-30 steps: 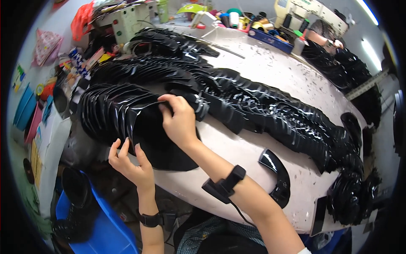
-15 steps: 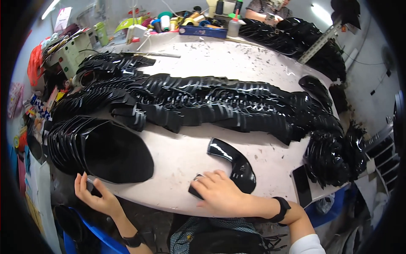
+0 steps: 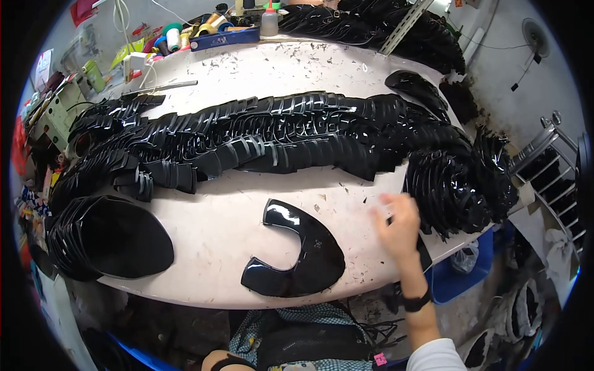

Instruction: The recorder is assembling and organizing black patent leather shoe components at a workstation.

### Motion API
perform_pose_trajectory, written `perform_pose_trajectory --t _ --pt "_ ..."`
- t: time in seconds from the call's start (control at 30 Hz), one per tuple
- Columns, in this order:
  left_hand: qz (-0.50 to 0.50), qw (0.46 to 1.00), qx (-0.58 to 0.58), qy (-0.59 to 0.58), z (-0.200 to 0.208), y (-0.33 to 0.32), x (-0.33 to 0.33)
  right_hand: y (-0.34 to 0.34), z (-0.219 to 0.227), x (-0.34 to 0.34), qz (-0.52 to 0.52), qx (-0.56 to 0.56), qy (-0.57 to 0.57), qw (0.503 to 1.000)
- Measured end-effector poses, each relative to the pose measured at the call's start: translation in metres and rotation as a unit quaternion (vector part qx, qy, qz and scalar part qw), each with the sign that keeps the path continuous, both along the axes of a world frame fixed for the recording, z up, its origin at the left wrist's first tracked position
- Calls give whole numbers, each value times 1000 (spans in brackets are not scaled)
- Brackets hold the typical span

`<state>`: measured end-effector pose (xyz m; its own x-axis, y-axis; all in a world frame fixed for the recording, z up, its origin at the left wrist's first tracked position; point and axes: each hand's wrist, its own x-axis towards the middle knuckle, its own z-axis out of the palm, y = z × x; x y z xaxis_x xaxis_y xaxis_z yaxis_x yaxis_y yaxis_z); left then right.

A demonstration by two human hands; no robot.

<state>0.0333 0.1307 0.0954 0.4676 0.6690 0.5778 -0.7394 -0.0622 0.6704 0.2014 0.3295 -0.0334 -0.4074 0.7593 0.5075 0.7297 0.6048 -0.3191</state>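
My right hand is in the air over the right part of the table, a little blurred. Its thumb and fingers are bent but apart, and nothing shows between them. Close by on its right is a heap of glossy black curved pieces. A single U-shaped glossy black piece, like a shoe upper, lies flat near the front edge, untouched, its opening to the left. Of my left arm only a banded bit shows at the lower edge; my left hand is out of view.
Overlapping rows of black pieces run across the white table. A stack of rounded black pieces stands at the left. Thread spools, a blue box and a squeeze bottle are at the back. A blue basin sits lower right.
My right hand has left the U-shaped piece and moved right, toward the heap. That piece now lies fully uncovered. My left hand has dropped out of view, and the view has shifted right.
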Motion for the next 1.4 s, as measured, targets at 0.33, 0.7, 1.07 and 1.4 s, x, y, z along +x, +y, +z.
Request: perform_pose_trajectory --t 0.33,0.7,1.07,1.4 --pt "7 989 129 -76 -9 3 19 55 -21 60 -150 -72 176 970" --pt "172 985 19 15 -16 -13 7 -72 24 23 296 -367 330 818" --pt "444 818 -345 120 -105 -37 -14 -120 11 -28 566 -388 121 717" --pt "507 805 -237 198 -105 -39 -4 -124 -5 -59 456 -391 330 728"
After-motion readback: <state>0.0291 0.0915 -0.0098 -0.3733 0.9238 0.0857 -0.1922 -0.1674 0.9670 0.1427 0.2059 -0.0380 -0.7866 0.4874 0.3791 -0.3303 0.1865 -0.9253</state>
